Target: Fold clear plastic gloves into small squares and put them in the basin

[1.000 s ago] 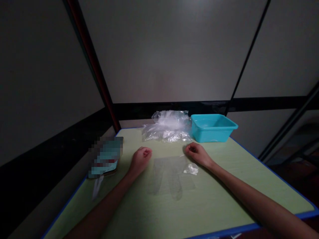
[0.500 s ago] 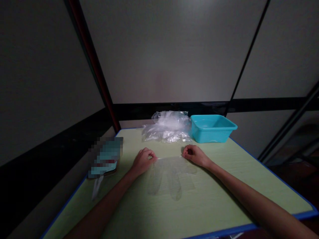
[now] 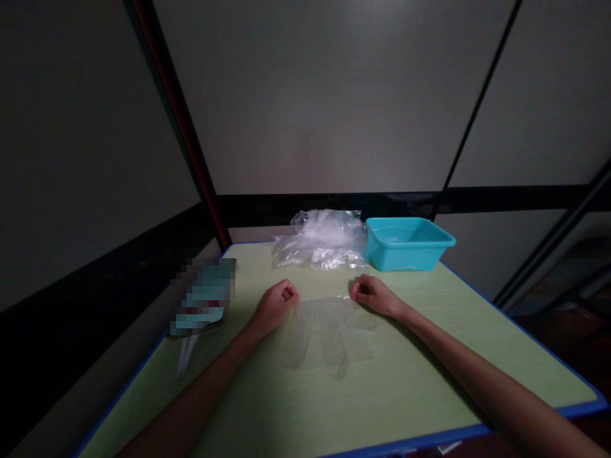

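Note:
A thin, see-through disposable plastic glove [image 3: 329, 331] lies spread over the table [image 3: 286, 413], its finger shapes pointing toward me. My left hand [image 3: 277, 304] is closed in a pinch on the left corner of the far, straight edge, which looks like the cuff. At the other end of that edge, the curled fingers of my right hand [image 3: 375, 296] pinch the right corner. The edge is stretched between the two hands. The fingertips hide both corners.
Behind the hands sits a heap of crumpled clear plastic [image 3: 324, 240]. A turquoise basin [image 3: 408, 245] stands to its right. At the left edge lies a blurred flat object [image 3: 203, 299] with a pale strip [image 3: 187, 353] beside it. Wall panels [image 3: 329, 95] rise beyond the table.
The hands and glove keep almost the same places. My left fingers have curled in a little more, and the view has shifted slightly.

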A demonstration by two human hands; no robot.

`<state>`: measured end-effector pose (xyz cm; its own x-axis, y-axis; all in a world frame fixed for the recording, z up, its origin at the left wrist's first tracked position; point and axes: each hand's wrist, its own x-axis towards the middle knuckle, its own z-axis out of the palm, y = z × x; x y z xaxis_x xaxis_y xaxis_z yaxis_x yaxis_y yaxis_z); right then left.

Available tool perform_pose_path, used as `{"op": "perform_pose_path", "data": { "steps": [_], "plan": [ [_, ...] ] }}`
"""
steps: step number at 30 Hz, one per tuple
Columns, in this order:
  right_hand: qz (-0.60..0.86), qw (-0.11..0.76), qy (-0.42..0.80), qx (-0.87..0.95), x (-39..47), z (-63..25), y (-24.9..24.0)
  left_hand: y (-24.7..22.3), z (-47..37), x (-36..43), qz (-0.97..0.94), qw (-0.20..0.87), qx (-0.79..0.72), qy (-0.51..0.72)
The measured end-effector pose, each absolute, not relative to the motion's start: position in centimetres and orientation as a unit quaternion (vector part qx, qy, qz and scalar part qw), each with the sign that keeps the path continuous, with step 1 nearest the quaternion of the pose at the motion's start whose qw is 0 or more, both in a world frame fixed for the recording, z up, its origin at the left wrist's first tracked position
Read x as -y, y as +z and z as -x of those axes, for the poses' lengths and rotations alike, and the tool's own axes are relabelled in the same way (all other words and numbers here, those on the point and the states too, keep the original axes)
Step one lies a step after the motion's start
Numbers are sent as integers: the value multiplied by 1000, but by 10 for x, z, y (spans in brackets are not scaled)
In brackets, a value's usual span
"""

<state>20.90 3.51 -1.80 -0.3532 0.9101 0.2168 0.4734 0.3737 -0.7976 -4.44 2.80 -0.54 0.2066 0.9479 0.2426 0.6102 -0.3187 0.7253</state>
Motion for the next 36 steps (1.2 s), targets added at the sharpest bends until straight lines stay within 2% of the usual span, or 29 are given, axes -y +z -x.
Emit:
{"op": "perform_pose_path", "data": {
  "steps": [18,36],
  "plan": [
    [426,338,436,717,-26,-206,1,0,42,-26,-734,301,-528,304],
    [438,364,399,719,-27,-209,-2,0,36,-24,-694,291,-543,372]
  ]
}}
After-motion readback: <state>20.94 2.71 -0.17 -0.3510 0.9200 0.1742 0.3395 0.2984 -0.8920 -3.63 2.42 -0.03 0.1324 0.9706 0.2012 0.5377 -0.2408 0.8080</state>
